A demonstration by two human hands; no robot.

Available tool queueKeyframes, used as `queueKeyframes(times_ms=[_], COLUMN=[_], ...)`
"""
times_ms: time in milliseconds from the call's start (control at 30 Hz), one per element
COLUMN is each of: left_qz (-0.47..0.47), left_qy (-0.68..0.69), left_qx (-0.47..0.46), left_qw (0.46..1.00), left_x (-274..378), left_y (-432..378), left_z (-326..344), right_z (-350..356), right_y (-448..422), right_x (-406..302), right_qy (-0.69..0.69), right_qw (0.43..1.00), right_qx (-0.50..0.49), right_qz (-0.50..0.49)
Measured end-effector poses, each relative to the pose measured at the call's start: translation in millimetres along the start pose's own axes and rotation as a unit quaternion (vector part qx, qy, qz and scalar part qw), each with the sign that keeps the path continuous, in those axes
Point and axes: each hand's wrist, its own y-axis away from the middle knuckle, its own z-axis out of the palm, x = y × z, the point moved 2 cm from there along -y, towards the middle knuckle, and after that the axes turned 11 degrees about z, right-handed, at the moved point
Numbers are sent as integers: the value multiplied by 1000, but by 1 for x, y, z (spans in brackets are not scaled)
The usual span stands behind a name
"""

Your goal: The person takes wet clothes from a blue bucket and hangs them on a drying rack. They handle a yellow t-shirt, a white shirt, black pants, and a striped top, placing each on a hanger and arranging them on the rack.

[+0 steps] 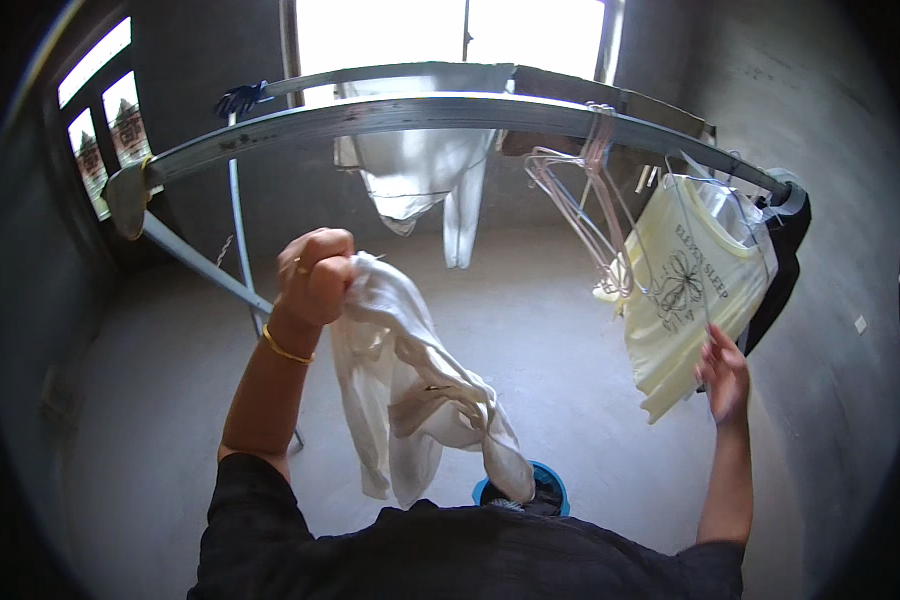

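Observation:
My left hand (pixel 316 276) is closed in a fist on a damp-looking white garment (pixel 420 360), which hangs down in folds from it. At the right, my right hand (pixel 724 375) is raised beside a pale yellow T-shirt (pixel 675 277) that bears printed writing and a line-drawn flower. A thin wire hanger (pixel 690 225) runs in front of the shirt, and its lower end meets my right fingertips. Motion blur hides whether they grip it. Several pink wire hangers (pixel 589 202) hang bunched on the rail, just left of the shirt.
A metal drying rack's front rail (pixel 390 114) spans the view. A white garment (pixel 424 172) and a dark blue glove (pixel 240 99) hang on the rear rail. Black clothing (pixel 784 262) hangs at far right. Below me, a blue bucket (pixel 562 487) holds dark laundry.

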Motion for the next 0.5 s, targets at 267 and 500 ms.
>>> queueKeyframes(times_ms=[267,500], left_qz=[-32,-67], left_qy=[107,211], left_qx=[-1,30], left_qw=[994,975], left_x=[-7,-4], left_y=[-3,-9], left_z=[-4,-2], right_z=[17,43], right_y=[108,100], right_x=[-15,-9], right_qy=[-52,-103], right_qw=[941,869], right_qx=[-317,-452], right_qz=[107,172])
